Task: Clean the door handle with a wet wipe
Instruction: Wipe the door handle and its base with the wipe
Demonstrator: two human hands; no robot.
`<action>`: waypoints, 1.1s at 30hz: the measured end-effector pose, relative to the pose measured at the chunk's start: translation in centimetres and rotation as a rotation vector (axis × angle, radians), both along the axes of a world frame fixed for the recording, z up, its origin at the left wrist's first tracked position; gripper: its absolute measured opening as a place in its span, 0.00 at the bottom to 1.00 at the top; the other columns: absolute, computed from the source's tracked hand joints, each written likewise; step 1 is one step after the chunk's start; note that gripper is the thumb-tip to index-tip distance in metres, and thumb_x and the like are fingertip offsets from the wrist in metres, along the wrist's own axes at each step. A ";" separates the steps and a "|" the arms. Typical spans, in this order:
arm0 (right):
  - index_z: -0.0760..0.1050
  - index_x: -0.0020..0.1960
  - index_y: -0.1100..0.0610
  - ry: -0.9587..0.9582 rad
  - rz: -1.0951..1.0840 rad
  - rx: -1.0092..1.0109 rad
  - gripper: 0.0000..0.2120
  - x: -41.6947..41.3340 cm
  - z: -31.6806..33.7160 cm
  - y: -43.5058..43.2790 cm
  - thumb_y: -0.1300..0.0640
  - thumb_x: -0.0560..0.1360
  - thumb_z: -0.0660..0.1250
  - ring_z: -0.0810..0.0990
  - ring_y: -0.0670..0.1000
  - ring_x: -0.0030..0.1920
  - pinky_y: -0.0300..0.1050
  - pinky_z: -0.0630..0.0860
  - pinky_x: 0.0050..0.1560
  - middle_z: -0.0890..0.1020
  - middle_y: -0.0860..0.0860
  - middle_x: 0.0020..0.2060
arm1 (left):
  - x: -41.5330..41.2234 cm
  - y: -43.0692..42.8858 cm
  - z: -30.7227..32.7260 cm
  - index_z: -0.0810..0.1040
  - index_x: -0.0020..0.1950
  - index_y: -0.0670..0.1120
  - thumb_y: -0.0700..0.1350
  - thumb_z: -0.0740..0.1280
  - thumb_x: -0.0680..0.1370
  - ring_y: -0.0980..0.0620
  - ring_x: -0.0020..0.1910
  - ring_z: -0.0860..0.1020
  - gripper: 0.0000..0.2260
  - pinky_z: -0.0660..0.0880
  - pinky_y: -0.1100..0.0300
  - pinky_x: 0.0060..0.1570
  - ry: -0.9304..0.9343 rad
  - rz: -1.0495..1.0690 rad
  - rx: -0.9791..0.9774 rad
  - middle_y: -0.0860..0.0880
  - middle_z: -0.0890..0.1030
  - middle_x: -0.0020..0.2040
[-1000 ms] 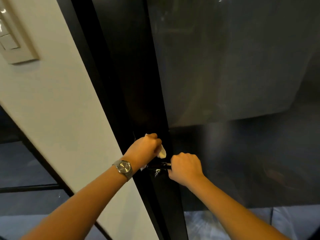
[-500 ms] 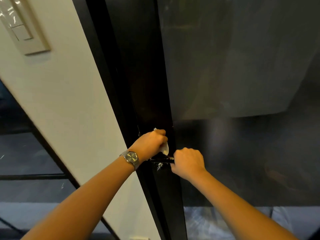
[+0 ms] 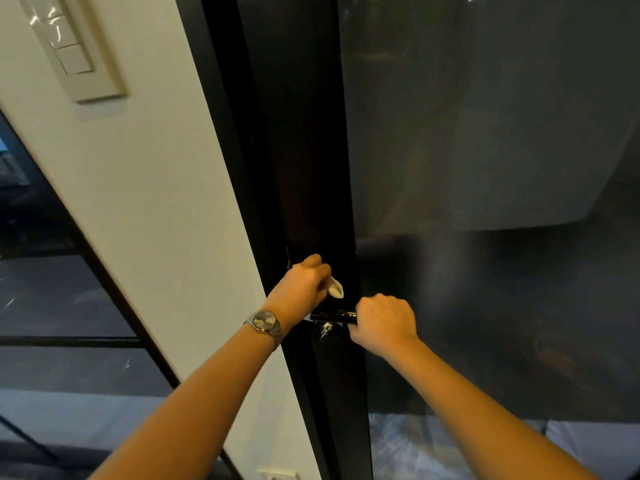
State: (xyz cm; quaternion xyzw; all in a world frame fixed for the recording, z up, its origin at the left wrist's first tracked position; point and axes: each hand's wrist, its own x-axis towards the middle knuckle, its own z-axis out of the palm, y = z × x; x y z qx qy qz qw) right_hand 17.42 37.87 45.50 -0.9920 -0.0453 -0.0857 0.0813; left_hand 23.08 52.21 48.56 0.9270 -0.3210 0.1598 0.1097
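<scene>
1. Head view, lower centre of the frame: the dark, glossy metal lever door handle point(image 3: 333, 317) runs sideways across the black door frame point(image 3: 311, 168), and only a short stretch of it shows between the two hands.
2. The left hand point(image 3: 300, 289), just above and left of the handle, is curled into a fist around the crumpled white wet wipe point(image 3: 336, 291). A fold of the wipe pokes out to the right of the knuckles, just above the handle. Whether it touches the lever I cannot tell.
3. The right hand point(image 3: 384, 322) has its fingers wrapped tight around the handle's right end, apparently steadying it.
4. Progress, as a judgement: the wiping step is under way. Glints on the bare stretch hint at dampness, but that is not certain. The end hidden under the right hand and the underside likely remain to be done.
5. Just under the handle sits a small shiny metal piece point(image 3: 325, 330), perhaps a key or lock part, too small to name surely. It could snag the wipe.
6. Around: a silver wristwatch point(image 3: 265, 322) on the left wrist, a cream wall switch plate point(image 3: 74, 50) at upper left on the white wall point(image 3: 156, 202), and the dark frosted glass door pane point(image 3: 485, 133) filling the right.
7. The gripping right hand itself is the chief obstruction, and it would need shifting for full coverage.
</scene>
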 end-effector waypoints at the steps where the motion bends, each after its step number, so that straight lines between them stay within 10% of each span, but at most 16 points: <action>1: 0.77 0.48 0.57 0.002 0.007 0.001 0.13 -0.1 0.0 0.0 0.47 0.75 0.62 0.80 0.55 0.44 0.45 0.67 0.36 0.81 0.53 0.43 | -0.3 0.1 -0.3 0.77 0.48 0.38 0.39 0.65 0.75 0.50 0.42 0.75 0.05 0.71 0.65 0.44 0.008 0.052 -0.105 0.44 0.74 0.50; 7: 0.77 0.46 0.56 0.030 0.019 0.036 0.11 -0.1 -0.1 -0.2 0.49 0.75 0.62 0.71 0.50 0.33 0.41 0.62 0.28 0.69 0.47 0.29 | -2.5 2.0 -5.6 0.79 0.47 0.35 0.34 0.60 0.75 0.40 0.49 0.78 0.08 0.72 0.57 0.46 0.223 0.329 -0.063 0.46 0.74 0.37; 15: 0.77 0.48 0.56 0.032 0.005 0.019 0.12 0.2 0.0 -0.1 0.48 0.75 0.63 0.72 0.51 0.36 0.41 0.63 0.29 0.81 0.53 0.42 | -1.8 1.7 -2.8 0.80 0.54 0.39 0.40 0.65 0.76 0.46 0.48 0.78 0.09 0.66 0.76 0.40 0.022 0.336 -0.503 0.42 0.79 0.50; 33: 0.76 0.49 0.56 -0.002 -0.031 0.002 0.14 0.4 -0.3 0.2 0.46 0.75 0.62 0.76 0.52 0.38 0.43 0.67 0.34 0.77 0.51 0.38 | 1.1 2.2 -0.2 0.81 0.47 0.42 0.33 0.74 0.66 0.44 0.37 0.81 0.12 0.80 0.59 0.32 -0.177 -0.242 0.137 0.41 0.80 0.45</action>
